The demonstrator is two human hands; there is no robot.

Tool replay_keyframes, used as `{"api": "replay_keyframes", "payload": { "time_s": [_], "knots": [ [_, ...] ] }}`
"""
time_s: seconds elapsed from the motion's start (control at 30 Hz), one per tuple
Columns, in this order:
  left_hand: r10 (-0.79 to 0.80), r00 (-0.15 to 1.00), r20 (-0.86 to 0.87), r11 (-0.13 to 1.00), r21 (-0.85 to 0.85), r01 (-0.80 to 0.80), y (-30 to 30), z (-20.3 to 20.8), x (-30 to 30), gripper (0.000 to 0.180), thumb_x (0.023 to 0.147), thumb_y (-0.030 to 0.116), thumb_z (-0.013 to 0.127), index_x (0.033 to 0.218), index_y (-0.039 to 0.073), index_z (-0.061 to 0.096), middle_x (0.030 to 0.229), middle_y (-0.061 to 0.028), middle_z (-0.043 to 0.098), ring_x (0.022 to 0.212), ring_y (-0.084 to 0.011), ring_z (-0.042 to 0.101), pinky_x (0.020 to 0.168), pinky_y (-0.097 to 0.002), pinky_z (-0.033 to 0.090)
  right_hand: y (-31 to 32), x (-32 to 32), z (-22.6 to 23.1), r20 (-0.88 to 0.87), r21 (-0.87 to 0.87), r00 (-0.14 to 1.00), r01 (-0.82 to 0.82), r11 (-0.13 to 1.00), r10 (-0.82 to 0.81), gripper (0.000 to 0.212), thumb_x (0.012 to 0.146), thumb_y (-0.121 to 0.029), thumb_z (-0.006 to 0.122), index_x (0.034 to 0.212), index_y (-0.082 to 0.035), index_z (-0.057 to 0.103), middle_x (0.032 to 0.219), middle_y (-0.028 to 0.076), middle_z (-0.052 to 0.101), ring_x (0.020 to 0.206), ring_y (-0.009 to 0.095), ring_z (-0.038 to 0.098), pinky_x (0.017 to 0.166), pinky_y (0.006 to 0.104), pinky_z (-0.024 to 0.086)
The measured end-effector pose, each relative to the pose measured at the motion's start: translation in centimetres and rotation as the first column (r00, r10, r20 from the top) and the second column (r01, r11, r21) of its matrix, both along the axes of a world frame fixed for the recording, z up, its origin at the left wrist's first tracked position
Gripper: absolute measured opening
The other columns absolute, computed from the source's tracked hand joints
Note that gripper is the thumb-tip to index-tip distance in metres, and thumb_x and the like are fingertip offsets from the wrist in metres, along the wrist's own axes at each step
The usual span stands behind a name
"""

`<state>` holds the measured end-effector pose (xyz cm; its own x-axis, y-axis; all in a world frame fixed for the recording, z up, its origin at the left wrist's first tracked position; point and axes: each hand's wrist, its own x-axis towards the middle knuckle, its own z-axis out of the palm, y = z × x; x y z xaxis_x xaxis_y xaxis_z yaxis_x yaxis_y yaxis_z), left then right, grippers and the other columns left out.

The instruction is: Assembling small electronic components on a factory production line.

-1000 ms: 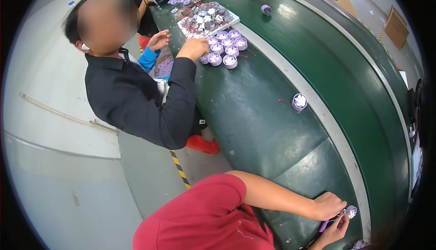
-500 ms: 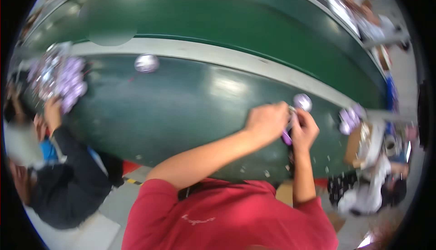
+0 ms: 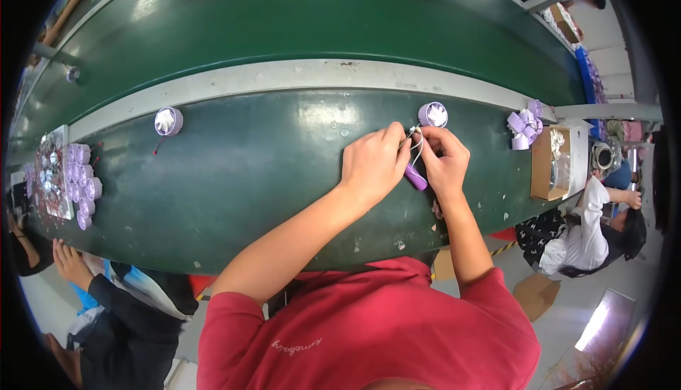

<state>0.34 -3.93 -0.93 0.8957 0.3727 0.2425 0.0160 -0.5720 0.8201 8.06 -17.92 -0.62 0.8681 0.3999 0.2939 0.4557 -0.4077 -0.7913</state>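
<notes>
Over the green bench, my left hand (image 3: 372, 159) and my right hand (image 3: 445, 163) meet fingertip to fingertip. Both are closed in a pinch. Between them is a small pale piece (image 3: 416, 130), with a thin white cord (image 3: 421, 150) curving down from the right fingers. A thin dark strand or rod runs from the left fingertips; its kind is unclear. Below the left fingers a smooth purple piece (image 3: 416, 176) hangs, partly hidden. Just beyond the right hand stands a round purple ring-shaped part (image 3: 433, 114) with a white finned centre.
Another purple round part (image 3: 169, 121) with a red-tipped wire lies left. Purple parts (image 3: 526, 129) and a cardboard box (image 3: 550, 164) stand right. At far left are a tray (image 3: 54, 170) and several purple parts (image 3: 83, 184), near a co-worker's hand (image 3: 72, 264). A pale rail (image 3: 284, 75) borders the bench.
My view has shifted and sharpened. My hands appear farther left and higher, still pinched together. The co-worker's hand at left has drawn back from the purple parts.
</notes>
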Motion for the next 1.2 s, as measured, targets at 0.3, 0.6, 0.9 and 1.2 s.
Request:
{"api": "replay_keyframes", "payload": {
  "time_s": [0.3,0.6,0.9,1.2],
  "knots": [
    [0.026,1.000,0.018,1.000,0.011,-0.026,0.3,0.1,0.3,0.017,0.088,0.019,0.069,0.085,0.008,0.056,0.071,-0.0093,0.067,0.062,-0.0313,0.066,0.054,-0.0425,0.050,0.2,0.3,-0.2,-0.042,0.018,0.999,-0.012,1.000,0.013,0.011,0.083,0.003,0.074,0.093,0.001,0.070,0.078,0.002,0.066,0.060,0.003,0.054,0.053,0.0194,0.042],
    [0.029,0.999,0.021,1.000,0.002,-0.029,-0.4,-0.2,0.1,0.018,0.087,0.020,0.069,0.084,0.008,0.057,0.071,-0.0094,0.067,0.062,-0.0307,0.066,0.054,-0.0418,0.050,-0.5,0.3,-0.9,-0.063,0.038,0.998,0.005,0.999,-0.003,0.012,0.082,0.003,0.075,0.093,0.000,0.070,0.078,0.001,0.066,0.060,0.003,0.054,0.052,0.0192,0.042],
    [0.040,0.991,-0.125,0.999,0.012,-0.038,0.9,-0.4,0.1,0.017,0.089,0.024,0.067,0.085,0.009,0.059,0.073,-0.0120,0.067,0.066,-0.0333,0.067,0.056,-0.0444,0.052,0.7,0.5,-0.6,-0.069,-0.031,0.997,-0.020,0.999,0.018,0.010,0.084,-0.001,0.074,0.094,-0.001,0.072,0.077,0.002,0.067,0.064,0.005,0.056,0.057,0.0230,0.046],
    [0.004,0.998,0.058,0.999,-0.046,-0.001,-1.5,-0.8,0.5,0.014,0.088,0.015,0.062,0.086,0.004,0.053,0.071,-0.0146,0.062,0.067,-0.0353,0.065,0.057,-0.0457,0.052,-2.6,0.8,-2.0,-0.066,-0.023,0.997,0.038,0.999,-0.040,0.006,0.090,-0.002,0.069,0.095,0.002,0.068,0.078,-0.001,0.063,0.066,0.004,0.053,0.056,0.0195,0.041]
  ]
}}
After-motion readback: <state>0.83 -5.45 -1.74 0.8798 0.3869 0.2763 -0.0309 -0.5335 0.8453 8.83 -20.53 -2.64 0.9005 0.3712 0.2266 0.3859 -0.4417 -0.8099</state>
